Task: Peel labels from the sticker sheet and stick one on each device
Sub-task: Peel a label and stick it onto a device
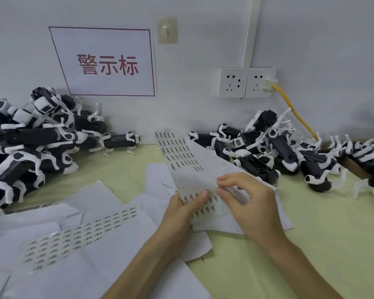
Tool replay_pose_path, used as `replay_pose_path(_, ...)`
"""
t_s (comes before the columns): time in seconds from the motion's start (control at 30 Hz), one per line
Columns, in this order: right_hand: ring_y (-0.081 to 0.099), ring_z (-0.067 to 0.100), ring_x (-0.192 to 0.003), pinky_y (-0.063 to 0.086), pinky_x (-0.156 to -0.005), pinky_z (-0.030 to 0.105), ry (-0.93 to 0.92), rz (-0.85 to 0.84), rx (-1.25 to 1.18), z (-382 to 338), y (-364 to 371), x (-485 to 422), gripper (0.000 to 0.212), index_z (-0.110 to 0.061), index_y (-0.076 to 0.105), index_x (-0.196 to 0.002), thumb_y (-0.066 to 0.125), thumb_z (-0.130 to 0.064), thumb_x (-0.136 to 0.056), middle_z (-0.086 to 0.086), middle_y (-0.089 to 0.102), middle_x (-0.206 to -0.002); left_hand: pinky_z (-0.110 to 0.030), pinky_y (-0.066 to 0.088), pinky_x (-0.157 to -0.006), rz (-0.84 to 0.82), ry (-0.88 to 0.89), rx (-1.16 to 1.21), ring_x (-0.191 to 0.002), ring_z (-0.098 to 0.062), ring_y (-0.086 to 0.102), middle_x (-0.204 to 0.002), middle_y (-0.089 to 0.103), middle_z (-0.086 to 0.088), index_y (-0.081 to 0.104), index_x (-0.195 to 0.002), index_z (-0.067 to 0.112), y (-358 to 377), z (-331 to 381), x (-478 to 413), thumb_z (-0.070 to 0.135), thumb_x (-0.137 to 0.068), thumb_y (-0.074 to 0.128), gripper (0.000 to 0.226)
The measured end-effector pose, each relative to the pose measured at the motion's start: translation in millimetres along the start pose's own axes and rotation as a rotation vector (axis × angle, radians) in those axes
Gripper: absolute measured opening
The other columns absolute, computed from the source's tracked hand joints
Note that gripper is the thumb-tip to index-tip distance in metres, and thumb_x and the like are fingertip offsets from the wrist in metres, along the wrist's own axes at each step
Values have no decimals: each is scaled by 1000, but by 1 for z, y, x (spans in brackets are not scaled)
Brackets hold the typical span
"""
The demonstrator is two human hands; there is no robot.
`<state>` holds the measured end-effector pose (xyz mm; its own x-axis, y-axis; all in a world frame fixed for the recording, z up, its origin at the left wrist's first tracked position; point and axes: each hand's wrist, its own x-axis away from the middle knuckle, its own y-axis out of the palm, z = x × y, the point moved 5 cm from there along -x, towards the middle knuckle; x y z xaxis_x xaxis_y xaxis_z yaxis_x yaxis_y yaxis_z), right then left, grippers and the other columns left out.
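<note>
Single head-worn wide-angle view, forward and down, close over table, facing wall

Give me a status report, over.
Left hand holds sticker sheet; right hand pinches it at a label row. Devices piled both sides, none in hand. Nothing in the way.

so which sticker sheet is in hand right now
The raised sheet: the left hand grips its lower end, the right hand pinches at it. The other sheet lies flat on white papers, untouched.
</note>
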<state>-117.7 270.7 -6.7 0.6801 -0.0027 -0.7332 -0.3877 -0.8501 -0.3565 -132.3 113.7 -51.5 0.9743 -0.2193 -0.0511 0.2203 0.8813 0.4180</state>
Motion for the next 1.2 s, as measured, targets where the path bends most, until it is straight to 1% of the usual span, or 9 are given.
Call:
replay_pose_path(0.33,67,4,-98,46,-85,11,5,-18,28,-6,-1,2,14,-17,72,-88,77,-5,-85,-12,72,-96,-36,61,-84,31,-54,3,-108,-31,72,-119,74,-16,66,-127,4,-1,-4,-2,20,-95,64,36)
replay_pose_path(0.43,69,11,-100,50,-82,18,234,-95,-256,-2,0,-2,11,-21,75,-94,67,-18,-87,-9,76,-100,-42,59,-93,127,-42,-215,-109,-25,72,-123,73,-8,57,-134,14,-11,-4,-3,10,-95,69,41)
replay_pose_path(0.5,69,13,-97,52,-77,23,452,-176,-586,2,4,-4,21,-16,78,-101,64,-21,-87,1,76,-107,-39,58,-96,212,-2,-384,-109,-16,71,-129,68,0,40,-145,23,-16,-2,-3,6,-90,75,68)
replay_pose_path(0.6,65,18,-91,47,-74,31,653,-246,-849,5,9,-2,39,-7,75,-111,55,-32,-88,12,73,-114,-34,40,-116,312,151,-593,-138,-7,46,-154,36,9,12,-160,28,-17,4,-3,13,-86,80,102)
replay_pose_path(0.7,61,16,-86,45,-75,32,731,-287,-948,8,15,3,46,-9,76,-114,49,-36,-88,10,72,-112,-25,27,-119,303,358,-753,-147,2,28,-158,31,16,42,-151,31,-12,19,-1,29,-90,78,72)
replay_pose_path(0.8,59,14,-83,45,-75,30,726,-331,-962,8,20,6,44,-12,77,-113,54,-39,-86,7,70,-108,-19,46,-97,170,393,-552,-121,0,59,-123,68,16,77,-106,36,-6,27,2,34,-88,71,19)
replay_pose_path(0.93,58,16,-80,44,-73,30,724,-325,-927,8,24,8,44,-12,78,-112,51,-37,-87,6,70,-104,-21,52,-80,177,346,-413,-89,-4,67,-88,75,8,78,-87,27,-7,26,0,28,-85,78,2)
replay_pose_path(1.03,60,16,-78,46,-71,29,688,-323,-856,6,25,8,40,-18,78,-113,49,-35,-91,6,72,-104,-35,55,-82,193,318,-372,-86,-11,67,-84,74,5,79,-83,27,-10,26,-2,30,-82,80,3)
replay_pose_path(1.2,65,11,-73,48,-69,19,537,-317,-501,3,23,6,23,-34,80,-103,60,-26,-95,-1,76,-95,-26,52,-72,184,341,-390,-77,-14,65,-82,70,-1,71,-79,21,-9,29,0,27,-84,66,9)
